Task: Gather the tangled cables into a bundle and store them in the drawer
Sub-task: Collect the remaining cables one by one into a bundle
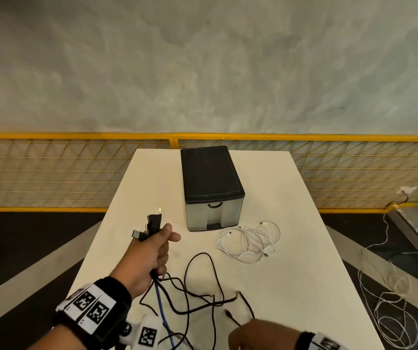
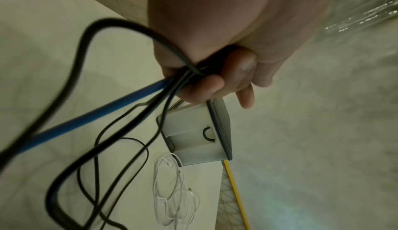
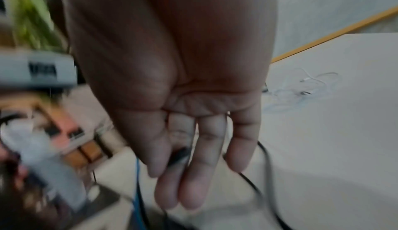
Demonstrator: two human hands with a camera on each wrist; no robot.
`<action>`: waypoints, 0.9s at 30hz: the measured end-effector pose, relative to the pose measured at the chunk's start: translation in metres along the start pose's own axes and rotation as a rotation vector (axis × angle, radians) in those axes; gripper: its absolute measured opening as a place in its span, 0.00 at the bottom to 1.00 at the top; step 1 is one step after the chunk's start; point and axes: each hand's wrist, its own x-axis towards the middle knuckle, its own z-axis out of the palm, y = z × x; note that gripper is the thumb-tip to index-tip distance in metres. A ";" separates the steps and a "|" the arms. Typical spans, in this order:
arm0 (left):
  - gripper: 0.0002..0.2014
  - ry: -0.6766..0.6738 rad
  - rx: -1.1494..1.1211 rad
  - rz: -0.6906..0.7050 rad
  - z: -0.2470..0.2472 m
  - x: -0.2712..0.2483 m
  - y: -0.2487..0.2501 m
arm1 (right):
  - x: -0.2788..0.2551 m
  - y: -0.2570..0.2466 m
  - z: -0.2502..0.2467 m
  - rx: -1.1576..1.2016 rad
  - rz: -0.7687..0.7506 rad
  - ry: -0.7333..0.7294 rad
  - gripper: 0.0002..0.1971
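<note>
A pale plastered wall [image 1: 203, 59] fills the upper half of the head view, with a low yellow wire fence [image 1: 51, 170] running along its base. In front of the fence stands a white table [image 1: 304, 261], narrowing away from the viewer.

Near the far end of the table sits a small drawer unit [image 1: 211, 188] with a black top and a grey front; its drawer [image 1: 214, 210], marked by a curved black handle, is closed.

Just beside the unit's right front corner, a loose coil of white cables [image 1: 249, 242] lies flat on the table, touched by neither hand.

Nearer the viewer, black cables [image 1: 200, 281] sprawl in open loops over the table, mixed with one blue cable [image 1: 162, 309] that runs toward the near edge.

The left hand [image 1: 149, 251], with a tagged band on its wrist, is raised above the table's left side. Its fingers [image 2: 202, 87] are clenched around the gathered ends of the black and blue cables, and several dark plugs [image 1: 149, 226] stick up out of the top of the fist. The strands hang from the bottom of the fist down to the table.

The right hand [image 1: 261, 334] is low at the near edge of the table, among the cable ends. In the right wrist view its fingers [image 3: 198, 174] extend almost straight over a dark cable; the picture is too blurred to tell whether they grasp it.
</note>
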 end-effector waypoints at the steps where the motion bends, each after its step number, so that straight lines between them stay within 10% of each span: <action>1: 0.18 -0.007 -0.027 0.000 0.001 -0.001 0.001 | 0.004 0.007 0.005 -0.015 0.047 -0.026 0.19; 4: 0.20 -0.058 -0.077 -0.015 0.002 -0.004 0.002 | 0.007 0.019 0.010 -0.104 0.119 -0.047 0.29; 8: 0.18 -0.173 -0.030 0.012 -0.003 -0.009 0.000 | 0.001 0.035 -0.015 -0.064 0.079 0.017 0.14; 15: 0.08 -0.253 0.076 0.091 0.013 -0.020 -0.006 | 0.067 0.087 -0.101 0.006 0.234 0.850 0.14; 27: 0.21 -0.155 0.256 0.083 0.019 -0.020 0.003 | 0.100 0.085 -0.127 -0.239 0.229 0.730 0.18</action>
